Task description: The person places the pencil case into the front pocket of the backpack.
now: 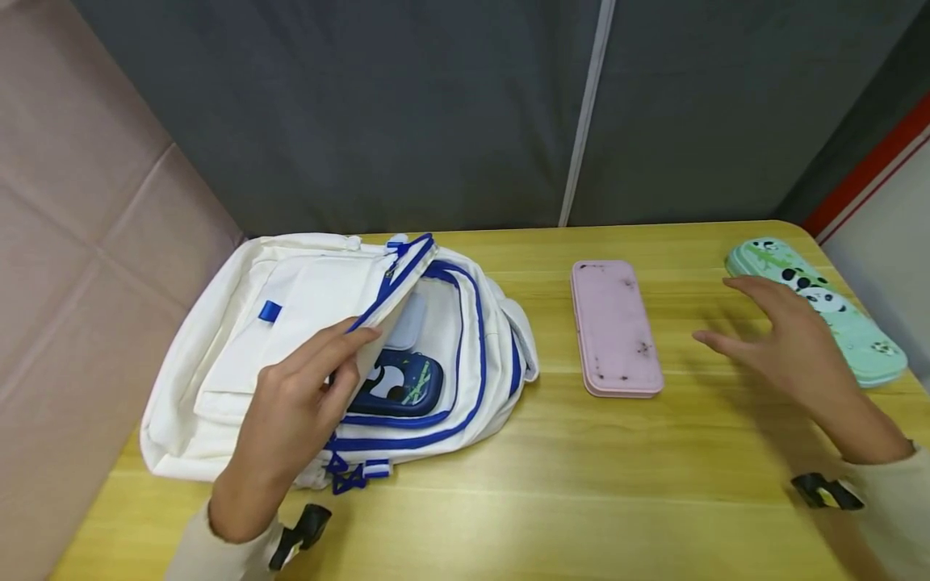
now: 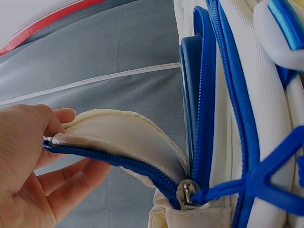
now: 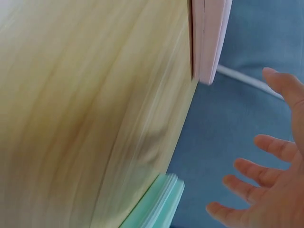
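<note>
A white backpack (image 1: 240, 323) with blue zippers lies on the table at the left. My left hand (image 1: 301, 395) pinches the edge of its unzipped front flap (image 2: 123, 135) and holds it lifted. Inside the pocket show a dark blue panda pencil case (image 1: 417, 386) and a light blue-grey case (image 1: 408, 323), each partly hidden by the flap. My right hand (image 1: 792, 347) hovers with spread fingers and holds nothing, just left of a green panda pencil case (image 1: 865, 343), partly covering it in the head view. A pink case (image 1: 617, 327) lies between backpack and right hand.
The wooden table (image 1: 538, 500) ends at a dark grey curtain (image 1: 407, 121) behind. A padded pinkish wall (image 1: 87, 266) borders the left side, and a white panel with a red edge (image 1: 872, 177) stands at the right. Blue triangular zipper pulls (image 1: 349, 476) hang at the backpack's near side.
</note>
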`<state>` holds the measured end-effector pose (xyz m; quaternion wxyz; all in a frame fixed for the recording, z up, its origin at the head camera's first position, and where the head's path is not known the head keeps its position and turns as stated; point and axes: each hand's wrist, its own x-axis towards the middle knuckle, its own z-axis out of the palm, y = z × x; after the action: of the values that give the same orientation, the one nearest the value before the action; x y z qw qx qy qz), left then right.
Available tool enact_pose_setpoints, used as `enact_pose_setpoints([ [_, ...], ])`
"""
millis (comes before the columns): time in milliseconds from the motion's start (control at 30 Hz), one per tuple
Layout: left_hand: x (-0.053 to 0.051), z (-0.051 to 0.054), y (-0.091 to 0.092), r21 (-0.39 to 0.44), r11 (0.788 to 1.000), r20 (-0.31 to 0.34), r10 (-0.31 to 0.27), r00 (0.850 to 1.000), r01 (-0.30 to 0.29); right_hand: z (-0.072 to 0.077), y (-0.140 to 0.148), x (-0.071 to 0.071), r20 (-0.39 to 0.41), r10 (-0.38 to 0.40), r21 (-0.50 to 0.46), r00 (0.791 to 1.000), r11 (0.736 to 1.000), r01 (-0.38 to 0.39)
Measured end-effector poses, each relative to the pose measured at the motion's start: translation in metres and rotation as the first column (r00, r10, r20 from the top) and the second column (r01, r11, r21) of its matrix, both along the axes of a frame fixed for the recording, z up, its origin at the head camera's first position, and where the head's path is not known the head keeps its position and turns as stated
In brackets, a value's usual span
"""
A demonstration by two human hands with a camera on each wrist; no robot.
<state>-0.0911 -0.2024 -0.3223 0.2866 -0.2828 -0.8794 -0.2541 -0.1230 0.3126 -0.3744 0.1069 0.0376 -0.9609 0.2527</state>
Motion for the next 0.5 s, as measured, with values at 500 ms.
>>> enact_pose_setpoints([
  [500, 0.000, 0.000, 0.000, -0.003, 1.000, -0.004, 0.000, 1.000, 0.000, -0.017, 0.070, 0.013, 0.000, -0.149, 0.080, 0.989, 0.986, 0.149],
])
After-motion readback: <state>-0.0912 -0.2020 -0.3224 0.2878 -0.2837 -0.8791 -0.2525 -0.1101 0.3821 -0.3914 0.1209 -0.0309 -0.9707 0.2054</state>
